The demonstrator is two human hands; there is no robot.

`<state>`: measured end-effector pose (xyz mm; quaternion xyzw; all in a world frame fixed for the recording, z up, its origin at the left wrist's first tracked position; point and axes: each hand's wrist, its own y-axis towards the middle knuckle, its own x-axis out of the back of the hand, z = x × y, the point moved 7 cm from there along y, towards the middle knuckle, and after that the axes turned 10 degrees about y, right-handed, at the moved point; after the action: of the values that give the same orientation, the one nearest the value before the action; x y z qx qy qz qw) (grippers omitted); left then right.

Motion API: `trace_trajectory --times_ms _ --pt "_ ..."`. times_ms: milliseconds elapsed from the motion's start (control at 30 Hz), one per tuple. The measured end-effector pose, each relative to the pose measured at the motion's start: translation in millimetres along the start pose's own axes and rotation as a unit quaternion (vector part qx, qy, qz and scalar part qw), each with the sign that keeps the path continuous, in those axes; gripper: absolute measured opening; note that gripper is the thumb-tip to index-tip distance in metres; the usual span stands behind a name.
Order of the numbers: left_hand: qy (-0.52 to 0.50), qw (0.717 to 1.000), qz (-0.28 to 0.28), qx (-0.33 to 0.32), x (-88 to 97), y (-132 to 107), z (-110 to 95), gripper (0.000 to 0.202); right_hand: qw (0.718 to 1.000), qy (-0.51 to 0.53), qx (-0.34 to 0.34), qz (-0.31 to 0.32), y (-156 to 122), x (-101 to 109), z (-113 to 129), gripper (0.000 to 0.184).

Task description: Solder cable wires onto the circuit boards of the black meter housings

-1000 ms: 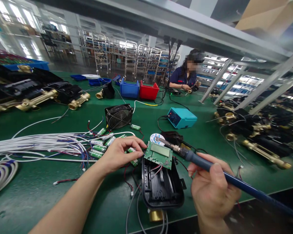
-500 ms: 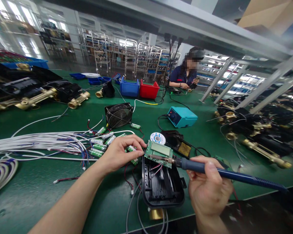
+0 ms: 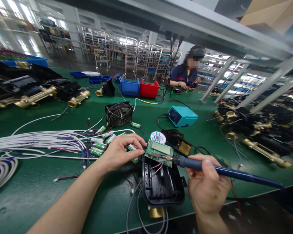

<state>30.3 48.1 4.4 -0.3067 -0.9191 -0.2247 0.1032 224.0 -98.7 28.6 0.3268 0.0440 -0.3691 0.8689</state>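
My right hand grips a blue-handled soldering iron like a pen. Its metal tip lies across the near edge of a green circuit board with a grey display. The board rests tilted on the top rim of an open black plastic housing with red and white wires inside and a brass fitting beneath. My left hand pinches something thin at the board's left edge, probably a wire; I cannot make it out. Green cylindrical batteries lie just beyond that hand.
A bundle of white cables runs along the left. Behind the board stand a solder reel, an iron stand, a teal soldering station and a black fan. Brass-and-black units crowd both sides. A person sits at the far end.
The soldering iron swung down from pointing at the solder reel until its tip rests on the board's near edge. My left hand stayed at the board's left edge.
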Motion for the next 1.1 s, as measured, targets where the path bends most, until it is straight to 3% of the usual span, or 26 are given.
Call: trace_trajectory --times_ms 1100 --pt "0.013 1.0 -0.004 -0.004 -0.5 0 0 0.009 0.998 0.027 -0.037 -0.03 14 -3 4 0.023"
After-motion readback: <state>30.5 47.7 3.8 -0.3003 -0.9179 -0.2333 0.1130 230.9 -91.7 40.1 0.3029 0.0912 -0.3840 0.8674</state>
